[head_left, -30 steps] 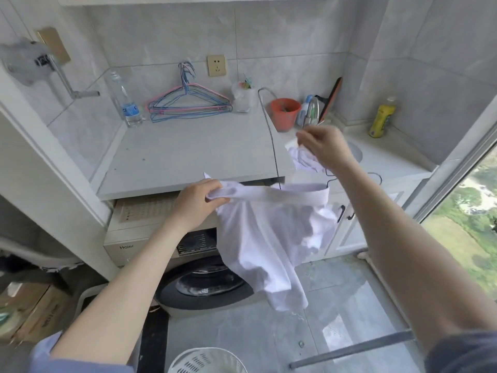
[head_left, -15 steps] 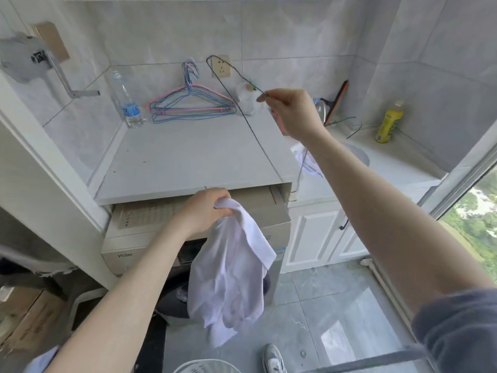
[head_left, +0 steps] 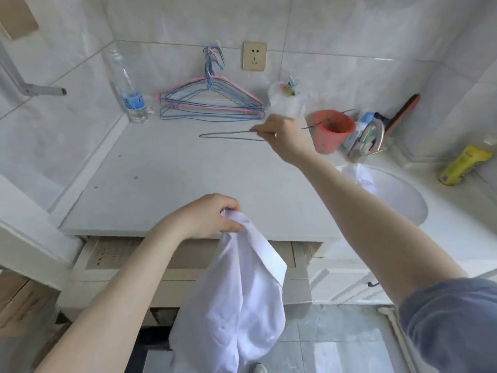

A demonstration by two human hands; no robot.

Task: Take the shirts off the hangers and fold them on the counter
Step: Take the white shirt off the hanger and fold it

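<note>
Fingers of the left hand (head_left: 204, 216) were curled round the collar of the white shirt (head_left: 236, 305), which hung down in front of the counter (head_left: 161, 184) edge and did not lie on it. The right hand (head_left: 282, 135) pinched a bare grey wire hanger (head_left: 228, 135) and held it flat, low over the far part of the counter; whether it touched the surface, I could not tell. Behind it a bundle of pink and blue hangers (head_left: 209, 103) stood against the wall, with a plastic bottle (head_left: 131, 95) at the left and a red cup (head_left: 333, 130) further right.
</note>
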